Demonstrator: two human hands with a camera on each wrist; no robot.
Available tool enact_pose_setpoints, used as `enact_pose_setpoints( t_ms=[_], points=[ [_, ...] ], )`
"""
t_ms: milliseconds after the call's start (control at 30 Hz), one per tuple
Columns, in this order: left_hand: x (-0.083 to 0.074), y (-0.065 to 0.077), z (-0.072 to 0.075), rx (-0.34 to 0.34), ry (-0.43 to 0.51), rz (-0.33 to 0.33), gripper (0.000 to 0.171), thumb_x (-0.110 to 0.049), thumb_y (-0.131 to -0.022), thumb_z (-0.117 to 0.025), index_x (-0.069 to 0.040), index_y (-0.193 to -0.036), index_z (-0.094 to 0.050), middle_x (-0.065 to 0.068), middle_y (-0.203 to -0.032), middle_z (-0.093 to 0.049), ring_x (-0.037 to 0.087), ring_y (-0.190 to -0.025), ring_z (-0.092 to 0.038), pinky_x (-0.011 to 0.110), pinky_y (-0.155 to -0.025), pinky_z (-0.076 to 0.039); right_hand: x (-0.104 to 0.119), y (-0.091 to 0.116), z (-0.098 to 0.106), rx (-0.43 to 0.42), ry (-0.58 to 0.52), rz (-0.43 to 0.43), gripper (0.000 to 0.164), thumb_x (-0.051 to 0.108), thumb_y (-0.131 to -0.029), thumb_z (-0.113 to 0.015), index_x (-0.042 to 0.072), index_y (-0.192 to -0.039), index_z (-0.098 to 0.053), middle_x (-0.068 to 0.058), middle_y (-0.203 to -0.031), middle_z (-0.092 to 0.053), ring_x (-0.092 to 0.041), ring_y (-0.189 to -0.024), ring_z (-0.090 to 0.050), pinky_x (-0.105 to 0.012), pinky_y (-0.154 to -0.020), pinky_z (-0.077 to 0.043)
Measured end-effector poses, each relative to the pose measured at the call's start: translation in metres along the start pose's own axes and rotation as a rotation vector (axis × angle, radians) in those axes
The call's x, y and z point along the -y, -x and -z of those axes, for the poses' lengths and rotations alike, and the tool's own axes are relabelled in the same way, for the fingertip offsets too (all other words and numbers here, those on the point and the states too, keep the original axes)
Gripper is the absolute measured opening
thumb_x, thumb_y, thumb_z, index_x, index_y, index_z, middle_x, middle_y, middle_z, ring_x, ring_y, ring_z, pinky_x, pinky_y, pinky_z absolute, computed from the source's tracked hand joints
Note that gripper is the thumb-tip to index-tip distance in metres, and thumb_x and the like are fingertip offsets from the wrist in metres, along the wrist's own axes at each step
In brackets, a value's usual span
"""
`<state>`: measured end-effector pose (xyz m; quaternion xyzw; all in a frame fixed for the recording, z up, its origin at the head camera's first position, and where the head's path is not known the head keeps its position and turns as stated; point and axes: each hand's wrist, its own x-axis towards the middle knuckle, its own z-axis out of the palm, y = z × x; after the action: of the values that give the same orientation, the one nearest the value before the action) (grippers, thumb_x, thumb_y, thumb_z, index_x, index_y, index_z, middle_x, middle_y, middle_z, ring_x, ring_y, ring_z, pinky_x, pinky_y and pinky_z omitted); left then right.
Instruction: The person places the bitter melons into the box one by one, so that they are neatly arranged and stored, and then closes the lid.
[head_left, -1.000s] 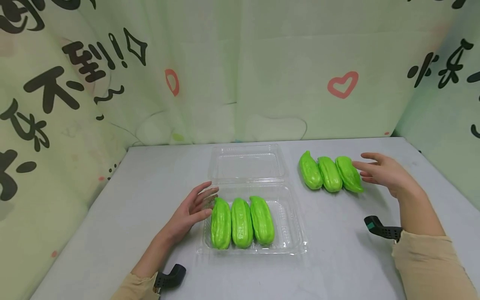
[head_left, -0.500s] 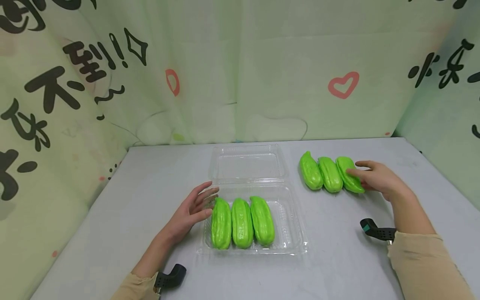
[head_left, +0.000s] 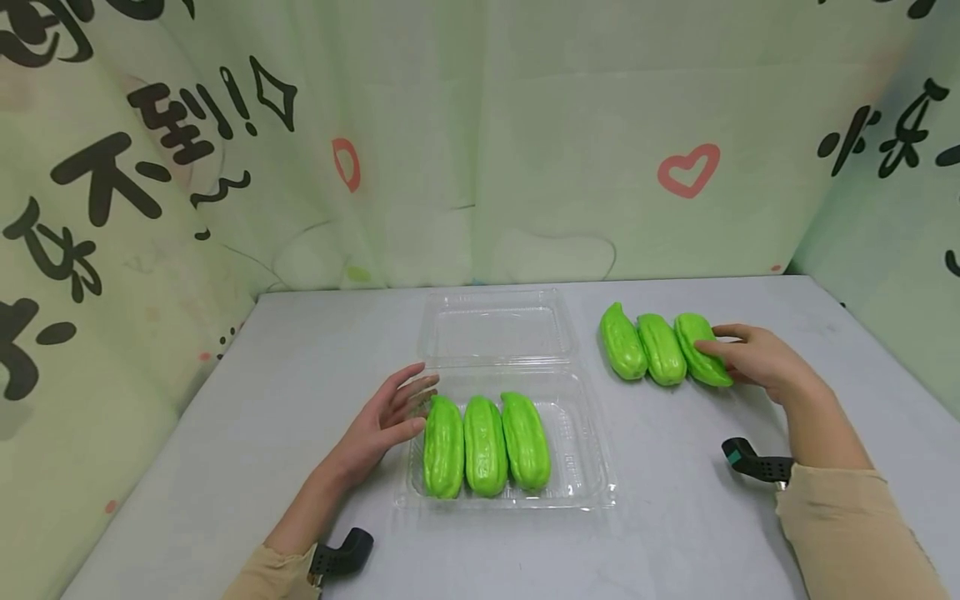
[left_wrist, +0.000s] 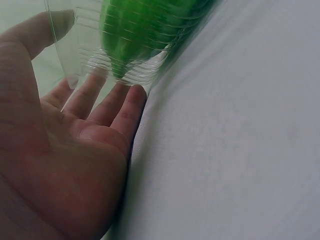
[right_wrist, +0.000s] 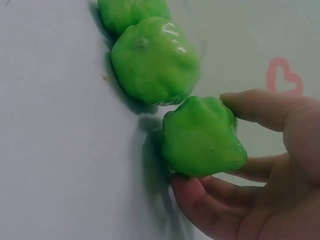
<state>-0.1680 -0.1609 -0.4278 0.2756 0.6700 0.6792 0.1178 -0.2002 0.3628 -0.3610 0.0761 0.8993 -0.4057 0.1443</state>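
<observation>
My right hand (head_left: 765, 362) pinches the rightmost green pepper (head_left: 699, 346) of a row of three at the back right, thumb on one side and fingers on the other. In the right wrist view, this pepper (right_wrist: 202, 137) shows a lobed end beside its neighbour. My left hand (head_left: 382, 421) is beside a clear plastic clamshell box (head_left: 581, 467), its fingers extended loosely along the left wall. In the left wrist view, the thumb is at the clear rim (left_wrist: 65, 55) and the fingertips touch or nearly touch the ribbed wall. Three glossy peppers (head_left: 486, 446) lie side by side inside the box.
The box's lid (head_left: 495, 325) lies folded back on the white table (head_left: 660, 525). Two other peppers (head_left: 662, 350) rest left of the held one. A printed green curtain (head_left: 570, 125) encloses the back and sides. Each wrist wears a black camera mount (head_left: 757, 461).
My right hand has moved left and slightly down from beside the rightmost pepper and taken hold of it. The left hand and the box have stayed in place.
</observation>
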Motion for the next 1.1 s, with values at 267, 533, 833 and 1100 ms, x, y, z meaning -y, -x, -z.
enact_pose_setpoints(
  t_ms=[267,533,833,1100],
  points=[
    [0.0,0.0,0.0,-0.002,0.0,0.003,0.075,-0.004,-0.098,-0.062,0.002,-0.158,-0.018,0.024,-0.159,-0.031,0.042,-0.144,-0.031,0.028,-0.11,-0.039,0.008,0.008,0.011,-0.023,-0.061,-0.013,0.091,0.053,-0.103,-0.047,-0.01,-0.156,-0.008,-0.042,-0.154,-0.015,-0.054,-0.137,-0.03,-0.034,-0.092,-0.051],
    [-0.001,0.0,0.0,-0.001,-0.001,0.001,0.075,-0.004,-0.098,-0.061,0.002,-0.158,-0.018,0.024,-0.159,-0.031,0.043,-0.144,-0.031,0.028,-0.109,-0.039,0.034,0.017,0.005,-0.021,-0.131,0.034,0.091,0.053,-0.103,-0.049,-0.003,-0.16,-0.005,-0.038,-0.155,-0.018,-0.05,-0.138,-0.031,-0.037,-0.098,-0.049],
    [-0.002,0.0,-0.001,-0.006,-0.003,0.012,0.075,-0.004,-0.098,-0.061,0.001,-0.158,-0.018,0.023,-0.159,-0.032,0.041,-0.145,-0.031,0.031,-0.111,-0.038,0.071,0.028,-0.022,0.053,-0.195,0.176,0.084,0.041,-0.105,-0.052,-0.005,-0.159,-0.007,-0.034,-0.156,-0.024,-0.047,-0.138,-0.035,-0.056,-0.11,-0.037],
    [-0.002,0.0,0.0,-0.009,0.008,0.013,0.076,-0.004,-0.097,-0.062,0.001,-0.158,-0.018,0.024,-0.159,-0.031,0.042,-0.145,-0.031,0.031,-0.111,-0.038,0.101,0.039,-0.057,0.132,-0.211,0.268,0.079,0.028,-0.103,-0.059,-0.007,-0.157,-0.014,-0.032,-0.148,-0.038,-0.031,-0.121,-0.052,-0.035,-0.091,-0.05]
  ],
)
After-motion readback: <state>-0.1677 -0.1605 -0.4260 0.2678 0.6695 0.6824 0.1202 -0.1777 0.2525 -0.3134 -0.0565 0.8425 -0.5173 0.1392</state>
